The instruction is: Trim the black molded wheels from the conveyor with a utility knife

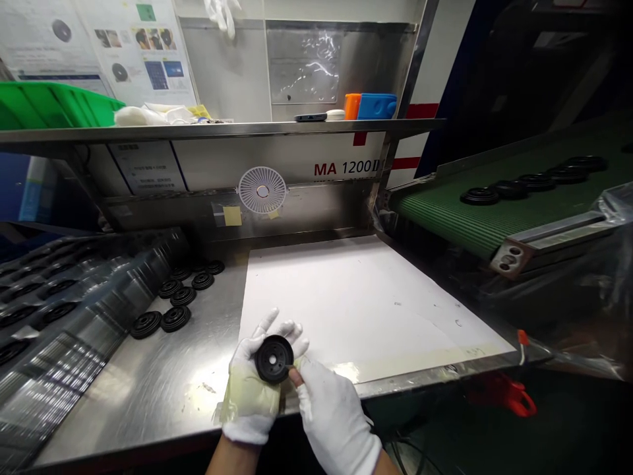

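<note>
A black round plastic part (274,358), ringed like a small pulley wheel with a pale spot at its centre, rests in my left hand (252,379), which wears a white and yellowish glove. The fingers of that hand curl behind and beside the part, and its face is turned up towards me. My right hand (332,410), in a white glove with a bare thumb tip, is closed at the part's lower right rim. Whether a small tool sits in those right fingers is hidden. Both hands are over the front edge of the metal bench (168,389).
Several similar black parts (182,295) lie on the bench to the left, beside stacked clear trays (89,336). White sheet (336,297) covers the right side. A green conveyor (445,208) carries more parts. A small fan (262,190) is below the shelf (247,128).
</note>
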The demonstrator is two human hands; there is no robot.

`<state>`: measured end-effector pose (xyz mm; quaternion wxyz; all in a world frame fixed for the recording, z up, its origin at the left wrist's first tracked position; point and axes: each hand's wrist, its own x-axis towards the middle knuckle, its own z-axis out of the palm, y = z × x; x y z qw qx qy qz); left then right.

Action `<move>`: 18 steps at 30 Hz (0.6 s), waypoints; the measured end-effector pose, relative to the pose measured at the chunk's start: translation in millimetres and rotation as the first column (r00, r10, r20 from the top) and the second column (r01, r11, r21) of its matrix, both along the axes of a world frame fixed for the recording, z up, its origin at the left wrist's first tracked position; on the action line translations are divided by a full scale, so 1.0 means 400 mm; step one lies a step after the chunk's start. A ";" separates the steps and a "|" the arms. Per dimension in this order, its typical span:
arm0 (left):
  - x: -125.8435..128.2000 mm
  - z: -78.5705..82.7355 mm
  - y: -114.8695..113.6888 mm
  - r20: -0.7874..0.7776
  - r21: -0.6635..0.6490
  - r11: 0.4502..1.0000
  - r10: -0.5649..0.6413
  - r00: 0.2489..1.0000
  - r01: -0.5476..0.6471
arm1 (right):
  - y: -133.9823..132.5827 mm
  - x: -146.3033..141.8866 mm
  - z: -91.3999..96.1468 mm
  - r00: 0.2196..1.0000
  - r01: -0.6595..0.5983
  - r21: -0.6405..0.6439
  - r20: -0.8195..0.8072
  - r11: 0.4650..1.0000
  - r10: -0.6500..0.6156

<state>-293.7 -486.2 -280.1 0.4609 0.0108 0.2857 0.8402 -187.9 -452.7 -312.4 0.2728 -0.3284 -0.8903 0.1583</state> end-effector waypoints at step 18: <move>-0.004 -0.006 -0.018 -0.041 -0.015 0.999 -0.046 0.998 0.045 | -0.006 0.002 0.002 1.000 0.007 0.000 -0.023 1.000 -0.007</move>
